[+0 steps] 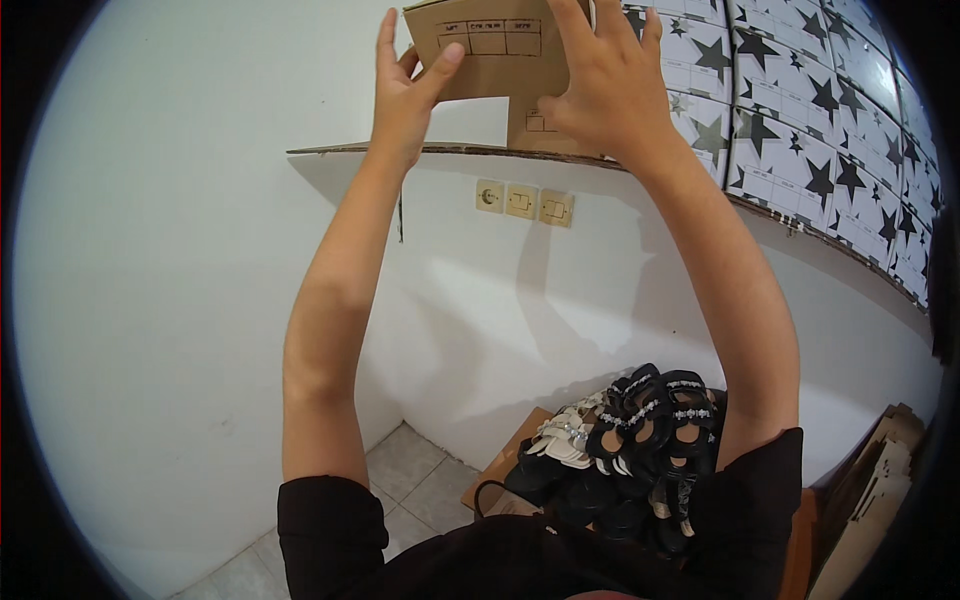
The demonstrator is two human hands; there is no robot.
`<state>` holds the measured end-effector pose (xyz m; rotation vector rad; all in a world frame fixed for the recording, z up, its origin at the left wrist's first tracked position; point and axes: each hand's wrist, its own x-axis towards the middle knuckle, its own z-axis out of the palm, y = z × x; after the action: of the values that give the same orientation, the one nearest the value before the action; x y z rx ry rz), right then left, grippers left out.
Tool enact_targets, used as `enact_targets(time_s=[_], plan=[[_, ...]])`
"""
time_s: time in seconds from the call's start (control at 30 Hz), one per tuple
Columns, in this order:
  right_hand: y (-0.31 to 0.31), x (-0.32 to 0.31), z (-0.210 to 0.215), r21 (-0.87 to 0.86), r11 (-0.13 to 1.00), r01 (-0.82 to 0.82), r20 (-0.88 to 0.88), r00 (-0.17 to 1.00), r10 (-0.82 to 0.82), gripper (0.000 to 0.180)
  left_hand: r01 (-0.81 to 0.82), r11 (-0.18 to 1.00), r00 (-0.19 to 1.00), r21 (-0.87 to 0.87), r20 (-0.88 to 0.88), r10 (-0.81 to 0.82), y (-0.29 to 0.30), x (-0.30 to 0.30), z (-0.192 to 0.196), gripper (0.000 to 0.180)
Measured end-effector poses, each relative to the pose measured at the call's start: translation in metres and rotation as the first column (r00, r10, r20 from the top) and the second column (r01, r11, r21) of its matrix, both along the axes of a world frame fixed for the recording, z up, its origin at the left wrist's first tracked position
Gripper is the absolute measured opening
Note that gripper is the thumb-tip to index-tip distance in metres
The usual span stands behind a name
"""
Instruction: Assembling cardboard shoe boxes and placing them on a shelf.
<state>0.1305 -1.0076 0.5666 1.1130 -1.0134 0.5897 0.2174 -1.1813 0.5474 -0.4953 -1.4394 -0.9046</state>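
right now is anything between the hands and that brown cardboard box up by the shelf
Nothing visible. Both hands are already on the flat brown cardboard box: the left hand grips its left edge, thumb across the front, and the right hand lies spread over its right side, above the thin wall shelf.

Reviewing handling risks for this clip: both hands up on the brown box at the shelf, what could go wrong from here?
1. The brown cardboard box is held overhead by the left hand and right hand mostly at its front face; it could slip and fall on the person.
2. The star-printed boxes sit stacked close beside it on the shelf; a nudge might shift them.
3. Sandals lie piled directly below.
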Motion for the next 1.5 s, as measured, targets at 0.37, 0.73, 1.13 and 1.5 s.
enact_targets(time_s=[0.37,0.73,1.13,1.5], plan=[[-0.045,-0.039,-0.001,-0.023,0.985,0.169,-0.087,0.982,-0.170,0.047,-0.058,0.998,0.989,-0.031,0.137,0.062,-0.063,-0.064,0.030,0.066],[-0.057,-0.106,-0.017,0.040,0.751,0.659,0.071,0.748,-0.660,0.045,-0.217,0.968,0.926,-0.128,0.288,0.245,-0.085,-0.156,0.036,0.061],[0.012,-0.053,-0.068,0.086,0.898,0.431,0.165,0.883,-0.439,0.038,-0.347,0.922,0.936,-0.171,-0.126,0.329,-0.023,-0.081,-0.035,0.054],[0.169,-0.014,-0.267,-0.085,0.800,0.594,0.689,0.615,-0.383,0.030,-0.124,0.909,0.948,-0.398,-0.317,-0.009,-0.038,-0.034,-0.309,0.031]])
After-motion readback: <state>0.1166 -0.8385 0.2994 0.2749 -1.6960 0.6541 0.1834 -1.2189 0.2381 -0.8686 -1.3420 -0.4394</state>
